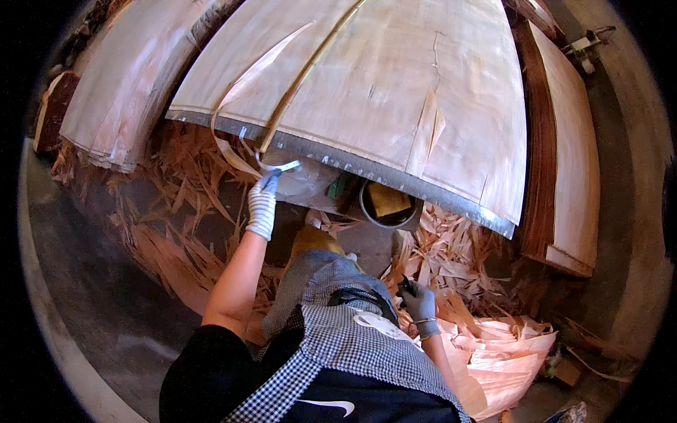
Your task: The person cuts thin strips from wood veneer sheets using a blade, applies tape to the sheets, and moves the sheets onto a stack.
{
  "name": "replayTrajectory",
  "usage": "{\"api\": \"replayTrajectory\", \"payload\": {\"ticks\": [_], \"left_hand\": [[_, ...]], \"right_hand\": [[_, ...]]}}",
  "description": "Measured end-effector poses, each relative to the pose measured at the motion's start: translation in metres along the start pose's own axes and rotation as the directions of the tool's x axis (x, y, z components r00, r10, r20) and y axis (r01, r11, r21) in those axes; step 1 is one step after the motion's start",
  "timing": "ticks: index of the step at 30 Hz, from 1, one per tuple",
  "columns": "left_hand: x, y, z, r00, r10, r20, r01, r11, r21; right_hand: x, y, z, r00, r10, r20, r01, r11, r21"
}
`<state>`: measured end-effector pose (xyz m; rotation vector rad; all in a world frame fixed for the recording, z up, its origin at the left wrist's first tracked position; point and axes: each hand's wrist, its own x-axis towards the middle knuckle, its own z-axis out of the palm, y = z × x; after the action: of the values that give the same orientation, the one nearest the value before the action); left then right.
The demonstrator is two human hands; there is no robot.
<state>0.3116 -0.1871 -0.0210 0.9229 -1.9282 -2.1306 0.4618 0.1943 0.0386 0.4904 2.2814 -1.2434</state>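
A large pale sheet of wood veneer (367,92) lies before me, its near edge along a grey table edge (338,156). My left hand (261,206), in a white-and-grey striped glove, reaches to that edge with its fingers closed on a thin white curved strip (282,168). Beside it, a torn veneer sliver (236,161) curls down over the edge. Low at my right side, my right hand (419,302) in a grey glove is closed around a small dark object (407,286), whose kind I cannot make out.
A thin yellowish stick (310,67) lies along the sheet. Veneer stacks stand at left (130,84) and right (564,155). Under the table edge is a round bucket (364,209) with a yellow block. Veneer scraps (451,250) cover much floor; a bundle of sheets (508,359) lies at my right.
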Motion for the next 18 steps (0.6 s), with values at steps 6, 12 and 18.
{"api": "replayTrajectory", "payload": {"ticks": [6,12,18], "left_hand": [[-0.081,0.062,0.01,0.909,0.317,0.272,-0.349,0.934,0.077],[-0.222,0.11,0.071,0.338,0.355,0.872,-0.632,0.772,-0.07],[-0.25,0.074,0.072,-0.011,0.207,0.978,-0.672,0.723,-0.16]], "right_hand": [[-0.011,0.055,0.005,0.971,-0.239,0.002,0.238,0.968,-0.075],[0.006,-0.027,0.001,0.85,-0.434,0.299,0.295,0.862,0.412],[-0.003,-0.145,-0.067,0.72,-0.565,0.401,0.162,0.7,0.695]]}}
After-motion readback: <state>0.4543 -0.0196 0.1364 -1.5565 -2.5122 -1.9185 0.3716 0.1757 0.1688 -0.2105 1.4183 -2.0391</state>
